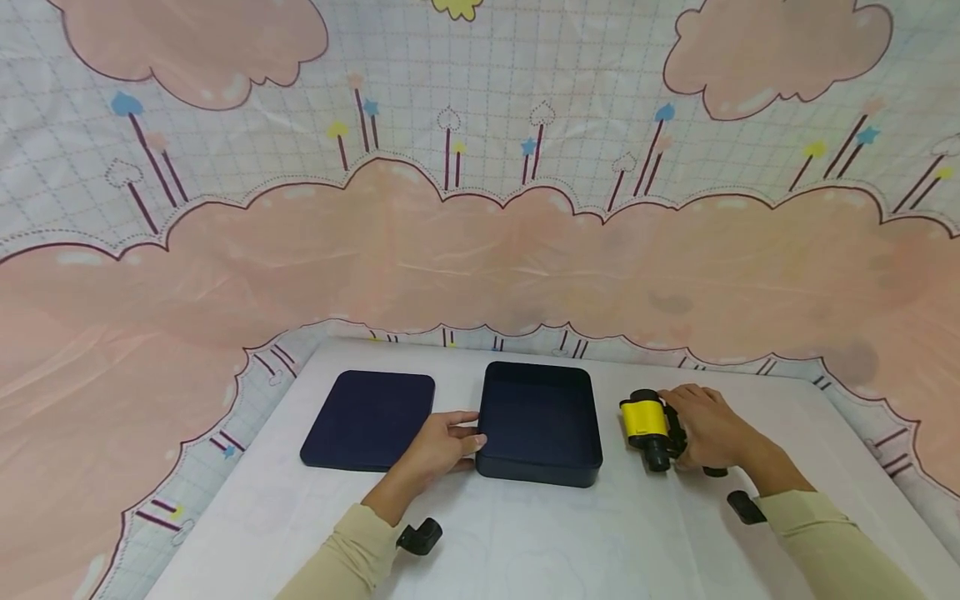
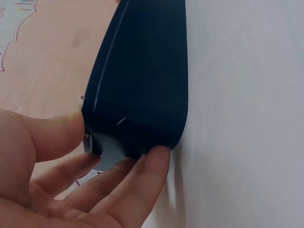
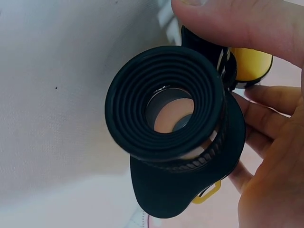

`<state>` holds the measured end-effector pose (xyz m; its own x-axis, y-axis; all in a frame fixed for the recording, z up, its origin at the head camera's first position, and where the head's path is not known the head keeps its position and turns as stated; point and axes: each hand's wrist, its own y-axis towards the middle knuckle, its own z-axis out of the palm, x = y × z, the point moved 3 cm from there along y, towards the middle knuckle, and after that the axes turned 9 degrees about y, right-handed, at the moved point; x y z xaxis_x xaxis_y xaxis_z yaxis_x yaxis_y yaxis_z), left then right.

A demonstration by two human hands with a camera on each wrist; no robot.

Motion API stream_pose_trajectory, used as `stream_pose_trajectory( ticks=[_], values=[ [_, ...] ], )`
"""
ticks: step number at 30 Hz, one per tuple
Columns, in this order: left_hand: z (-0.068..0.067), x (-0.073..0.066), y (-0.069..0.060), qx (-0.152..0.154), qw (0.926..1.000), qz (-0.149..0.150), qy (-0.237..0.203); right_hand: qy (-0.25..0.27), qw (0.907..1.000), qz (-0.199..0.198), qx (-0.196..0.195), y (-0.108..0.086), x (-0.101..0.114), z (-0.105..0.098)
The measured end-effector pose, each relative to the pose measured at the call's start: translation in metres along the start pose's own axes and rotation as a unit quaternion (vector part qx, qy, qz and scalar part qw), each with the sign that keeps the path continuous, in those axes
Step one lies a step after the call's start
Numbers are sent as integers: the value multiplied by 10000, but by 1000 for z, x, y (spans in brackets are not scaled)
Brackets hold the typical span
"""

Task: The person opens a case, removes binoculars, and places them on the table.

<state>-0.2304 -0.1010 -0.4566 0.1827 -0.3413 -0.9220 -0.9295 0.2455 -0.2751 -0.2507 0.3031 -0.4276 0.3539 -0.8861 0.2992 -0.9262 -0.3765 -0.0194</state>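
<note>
A dark navy rectangular box stands uncovered on the white table, its inside showing. My left hand holds its left side; in the left wrist view the thumb is at the rim and the fingers are against the wall near a corner. To the right of the box, my right hand grips a pair of yellow and black binoculars. The right wrist view shows a ribbed eyepiece of the binoculars up close, with the thumb along one side and the fingers partly hidden behind.
A flat navy lid lies left of the box, partly behind the left hand. White table surface stretches in front. A printed cloth with clouds hangs behind the table's far edge. Black wrist cameras sit below both wrists.
</note>
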Motion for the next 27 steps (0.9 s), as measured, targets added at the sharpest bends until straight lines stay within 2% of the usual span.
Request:
stream_pose_trajectory(
  ticks=[9, 17, 27],
  values=[
    [-2, 3, -3, -43, 10000, -19, 33, 109, 9999, -69, -14, 3, -3, 6],
    [-5, 3, -2, -84, 9999, 86, -6, 163, 9998, 57, 104, 8, -5, 7],
    [0, 1, -1, -43, 9998, 172, 31, 70, 9997, 104, 221, 4, -11, 5]
  ],
)
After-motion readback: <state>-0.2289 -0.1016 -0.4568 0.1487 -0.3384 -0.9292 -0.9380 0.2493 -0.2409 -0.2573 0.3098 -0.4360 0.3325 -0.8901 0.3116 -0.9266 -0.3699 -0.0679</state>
